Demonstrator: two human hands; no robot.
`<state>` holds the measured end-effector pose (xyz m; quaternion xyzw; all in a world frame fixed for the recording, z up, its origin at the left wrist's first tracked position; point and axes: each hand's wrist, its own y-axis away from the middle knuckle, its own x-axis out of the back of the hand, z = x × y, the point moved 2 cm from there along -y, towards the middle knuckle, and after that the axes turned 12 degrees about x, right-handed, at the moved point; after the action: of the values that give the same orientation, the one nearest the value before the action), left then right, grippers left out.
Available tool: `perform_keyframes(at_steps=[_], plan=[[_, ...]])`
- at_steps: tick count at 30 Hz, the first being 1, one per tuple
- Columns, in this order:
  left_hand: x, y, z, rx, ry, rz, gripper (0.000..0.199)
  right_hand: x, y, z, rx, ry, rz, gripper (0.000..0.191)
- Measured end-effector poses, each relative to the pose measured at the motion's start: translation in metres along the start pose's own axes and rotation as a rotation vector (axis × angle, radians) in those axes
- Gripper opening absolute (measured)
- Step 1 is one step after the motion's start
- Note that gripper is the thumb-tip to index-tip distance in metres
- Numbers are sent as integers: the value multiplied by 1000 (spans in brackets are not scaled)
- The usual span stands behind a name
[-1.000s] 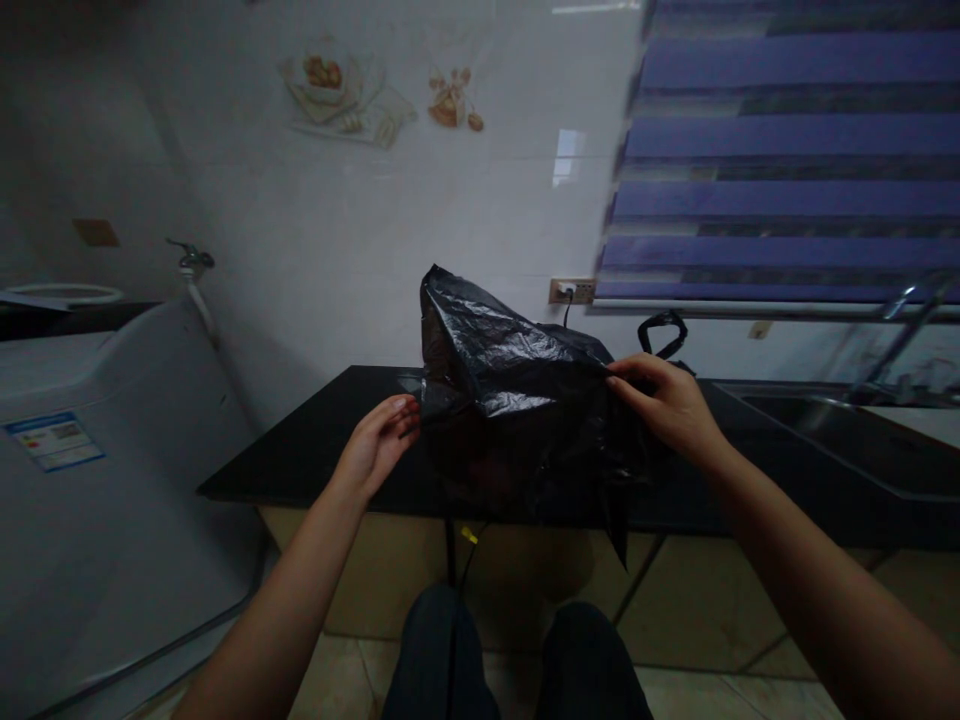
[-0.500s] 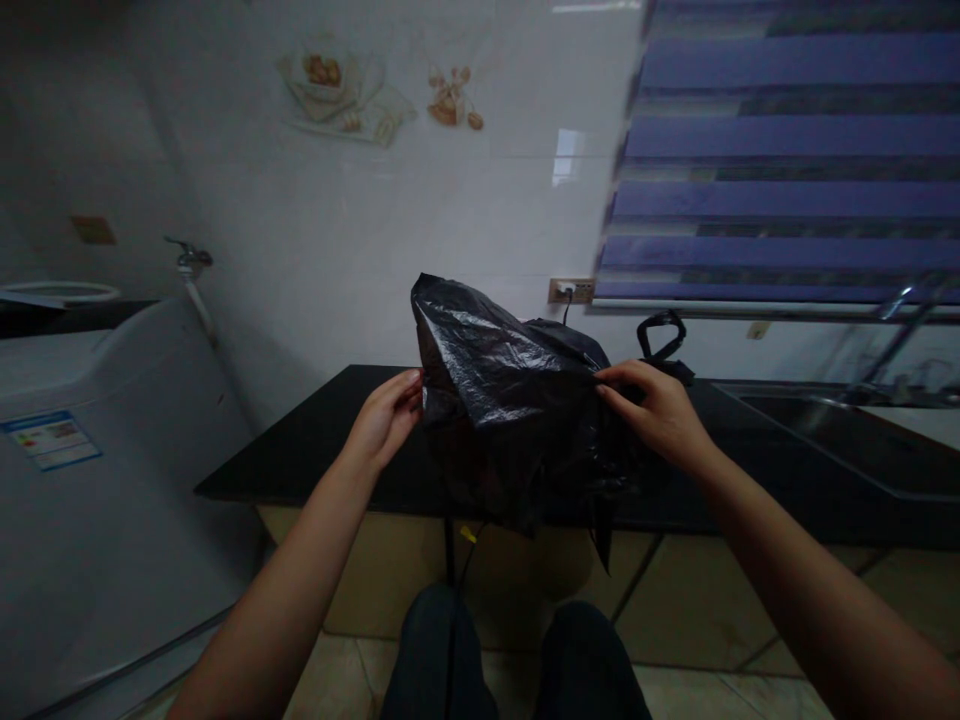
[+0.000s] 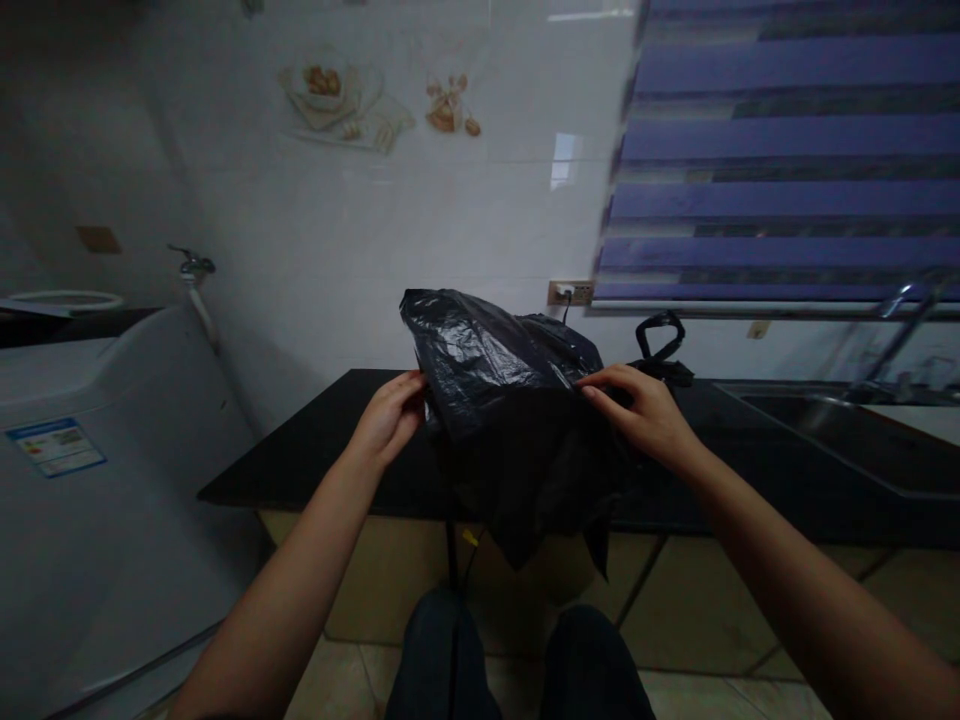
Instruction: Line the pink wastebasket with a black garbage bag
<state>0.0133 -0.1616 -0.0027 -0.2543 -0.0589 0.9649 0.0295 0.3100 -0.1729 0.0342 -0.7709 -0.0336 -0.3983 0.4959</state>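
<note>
The black bag (image 3: 517, 440) was spread between the person's hands above the counter (image 3: 300, 455), its lower corners hanging past the front edge. I saw the right hand (image 3: 645, 410) pinching its right side; the left hand (image 3: 386, 418) had its fingers closed on the left edge. The sink (image 3: 817, 420) lay well to the right.

Light skates in white streaks over the thin, crinkled black plastic bag (image 3: 517, 420), glossy on its upper folds, duller where it droops past the counter's front edge! The dark flat-topped counter (image 3: 292, 435) looks smooth, stone-like, faintly shiny. Toward its right end, the grey rectangular sink (image 3: 814, 420) shows a metallic sheen. Behind the back edge, pale printed wall tiles (image 3: 487, 220) gleam, glazed-looking; the purple striped blind (image 3: 787, 140) reads matt, like cloth. Off the left corner, the boxy pale-grey appliance (image 3: 112, 540) has a smooth shell.
</note>
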Motion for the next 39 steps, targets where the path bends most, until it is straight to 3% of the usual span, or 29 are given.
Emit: perform_keyframes(at_steps=[6,22,39], plan=[[1,2,-3,27,10,35,10,-5,-6,7,5,35,49,23],[0,6,-7,74,1,53,13,-21,-25,11,-16,73,23,31],[2,10,-9,86,3,66,19,-26,-30,12,-9,39,74,15]])
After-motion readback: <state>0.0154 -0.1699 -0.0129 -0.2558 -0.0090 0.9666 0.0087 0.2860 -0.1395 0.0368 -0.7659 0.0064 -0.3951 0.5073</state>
